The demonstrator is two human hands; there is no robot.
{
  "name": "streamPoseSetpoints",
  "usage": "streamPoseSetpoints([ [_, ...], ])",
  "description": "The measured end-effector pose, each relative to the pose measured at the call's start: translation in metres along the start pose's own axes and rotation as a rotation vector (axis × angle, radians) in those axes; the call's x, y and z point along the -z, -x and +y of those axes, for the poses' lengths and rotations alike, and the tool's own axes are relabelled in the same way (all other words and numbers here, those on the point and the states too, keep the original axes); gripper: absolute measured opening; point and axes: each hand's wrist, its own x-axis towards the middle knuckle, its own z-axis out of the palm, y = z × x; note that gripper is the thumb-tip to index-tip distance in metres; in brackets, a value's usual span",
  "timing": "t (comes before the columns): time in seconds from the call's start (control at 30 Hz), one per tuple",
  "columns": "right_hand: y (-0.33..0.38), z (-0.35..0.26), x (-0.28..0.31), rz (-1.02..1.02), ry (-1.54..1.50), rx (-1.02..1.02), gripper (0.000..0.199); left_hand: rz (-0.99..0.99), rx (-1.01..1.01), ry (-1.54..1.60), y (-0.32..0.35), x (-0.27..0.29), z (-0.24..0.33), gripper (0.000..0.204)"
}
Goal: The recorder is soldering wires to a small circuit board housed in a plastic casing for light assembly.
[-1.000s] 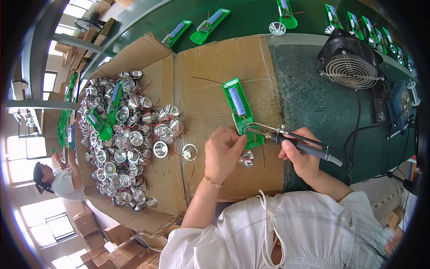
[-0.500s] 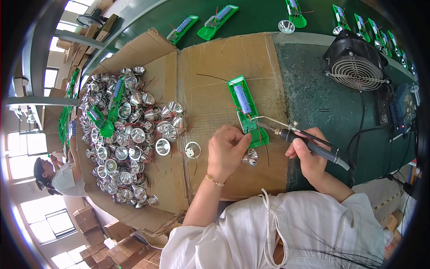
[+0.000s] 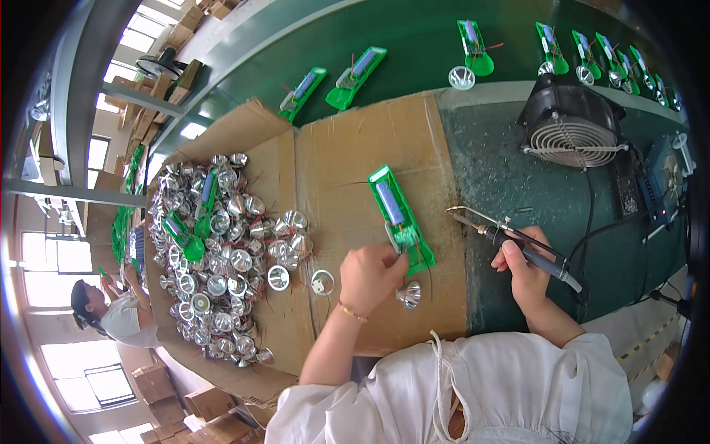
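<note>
**Soldering iron stands off from green casing at a cardboard-covered bench**

One silvery reflector [image 3: 409,295] lies nearest, just below a single green casing [image 3: 403,222] that rests on a cardboard sheet [image 3: 340,170], well inside its right edge. The left hand [image 3: 370,277] is at the casing's lower left, thumb and fingers drawn together; what they pinch cannot be told. The right hand [image 3: 523,268] grips one soldering iron [image 3: 536,255], its tip near the cardboard's right edge, with open room between it and the casing. To the left, one reflector [image 3: 322,282] lies apart from a heap [image 3: 222,274] too dense to count. Beyond the green bench [image 3: 492,163] at right stands one fan [image 3: 573,133]; farther off, three well-spaced casings [image 3: 359,74] precede a crowded row.
</note>
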Motion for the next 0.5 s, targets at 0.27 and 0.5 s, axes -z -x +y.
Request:
streamPoseSetpoints([
  [0.27, -0.004, -0.001, -0.008, 0.023, -0.041, -0.114, 0.011, 0.294, -0.232, -0.181, -0.210, 0.029, 0.063, 0.029],
  [0.5, -0.006, -0.003, -0.009, 0.020, -0.105, -0.164, 0.011, 0.256, -0.122, -0.395, -0.273, 0.076, 0.019, 0.048],
])
